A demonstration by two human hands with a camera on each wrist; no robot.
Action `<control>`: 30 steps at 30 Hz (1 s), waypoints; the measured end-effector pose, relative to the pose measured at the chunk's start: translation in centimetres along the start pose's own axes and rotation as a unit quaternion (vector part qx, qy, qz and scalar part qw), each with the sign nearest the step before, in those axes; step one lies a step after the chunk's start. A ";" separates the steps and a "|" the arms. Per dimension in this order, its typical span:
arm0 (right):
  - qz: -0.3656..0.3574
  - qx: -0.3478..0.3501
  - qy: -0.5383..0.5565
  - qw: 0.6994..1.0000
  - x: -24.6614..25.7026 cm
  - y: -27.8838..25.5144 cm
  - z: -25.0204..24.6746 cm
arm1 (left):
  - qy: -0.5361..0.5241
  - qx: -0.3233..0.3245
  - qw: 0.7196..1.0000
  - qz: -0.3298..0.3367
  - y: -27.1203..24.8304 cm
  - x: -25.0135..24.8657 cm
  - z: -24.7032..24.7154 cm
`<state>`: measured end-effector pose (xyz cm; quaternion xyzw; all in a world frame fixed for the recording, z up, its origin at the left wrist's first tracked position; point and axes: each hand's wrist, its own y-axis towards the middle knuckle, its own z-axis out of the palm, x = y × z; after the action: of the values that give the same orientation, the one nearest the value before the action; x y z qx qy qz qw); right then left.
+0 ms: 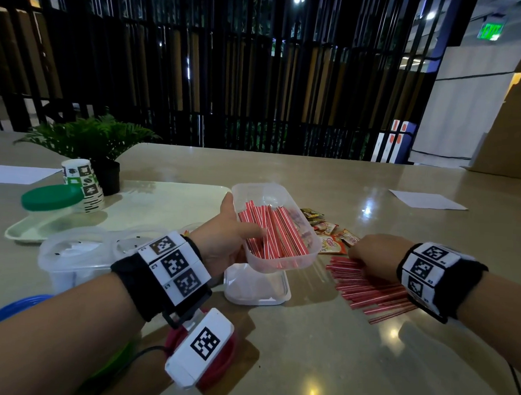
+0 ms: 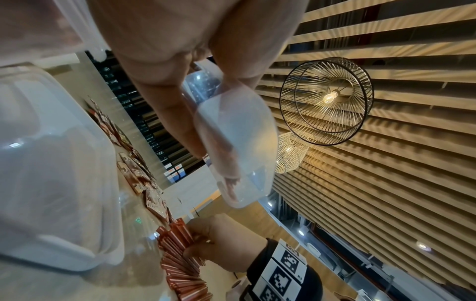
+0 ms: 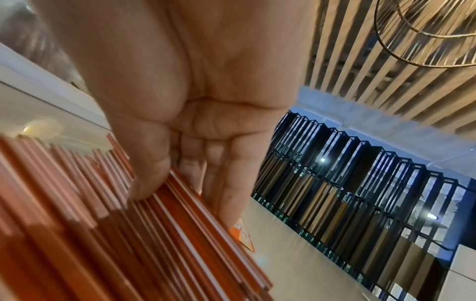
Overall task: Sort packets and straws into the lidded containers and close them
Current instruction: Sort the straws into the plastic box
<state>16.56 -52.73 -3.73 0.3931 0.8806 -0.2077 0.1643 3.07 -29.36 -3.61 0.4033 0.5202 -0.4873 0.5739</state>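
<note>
My left hand [image 1: 230, 240] grips a clear rectangular container [image 1: 259, 194] by its near left rim and holds it tilted above the table; several red-and-white straws [image 1: 274, 230] lie inside. From below, the container [image 2: 239, 146] shows in the left wrist view. My right hand [image 1: 373, 254] rests on a pile of red straws [image 1: 368, 288] on the table, thumb and fingers pinching a few straws [image 3: 180, 199]. Coffee and creamer packets [image 1: 332, 233] lie between the container and the right hand. A clear lid [image 1: 257, 286] lies under the raised container.
A clear lidded box [image 1: 74, 258] stands at the left. Behind it a pale tray [image 1: 169, 202] carries a green-lidded jar [image 1: 51, 198] and paper cups [image 1: 83, 183]. A potted fern [image 1: 91, 139] stands behind. White papers [image 1: 426, 200] lie far right and far left. Coloured hoops [image 1: 216, 371] sit at the near edge.
</note>
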 end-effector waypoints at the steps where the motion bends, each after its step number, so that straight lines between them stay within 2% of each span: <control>1: -0.002 -0.008 0.001 1.000 -0.1 -0.1 0.1 | 0.001 -0.002 1.000 0.000 0.0 0.0 0.0; 6: 0.003 -0.037 0.012 0.999 -0.7 -0.5 -0.2 | 0.007 -0.003 1.000 -0.002 0.3 -0.1 -0.1; 10: 0.041 -0.072 0.030 0.996 -1.4 -0.4 -0.6 | 0.008 -0.002 1.000 -0.003 0.5 -0.1 0.0; 13: 0.066 -0.082 0.099 0.989 -2.0 -0.6 -1.9 | 0.000 -0.010 1.000 0.001 0.6 0.0 0.2; 17: 0.053 -0.104 0.212 0.970 -2.4 -1.7 -5.7 | -0.008 -0.019 1.000 0.006 0.8 0.3 0.5; 19: 0.040 -0.130 0.310 0.941 -2.5 -2.9 -8.2 | -0.009 -0.017 1.000 0.004 0.9 0.2 0.6; 23: -0.026 -0.187 0.536 0.823 -1.8 -5.0 -12.4 | -0.014 -0.002 1.000 0.011 0.8 0.0 0.9; 25: -0.050 -0.177 0.610 0.771 -0.8 -5.3 -13.4 | -0.019 0.008 1.000 0.011 0.6 0.0 1.2; 27: -0.058 -0.152 0.631 0.759 0.5 -5.0 -13.7 | -0.020 0.013 1.000 0.014 0.4 -0.1 1.6; 30: -0.051 -0.105 0.603 0.789 2.4 -4.1 -13.1 | -0.024 0.013 0.999 0.023 0.2 -0.3 2.1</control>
<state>10.29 -47.23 7.48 0.3731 0.8361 0.1571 -0.3702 3.66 -31.37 -3.08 0.4108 0.4906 -0.4899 0.5921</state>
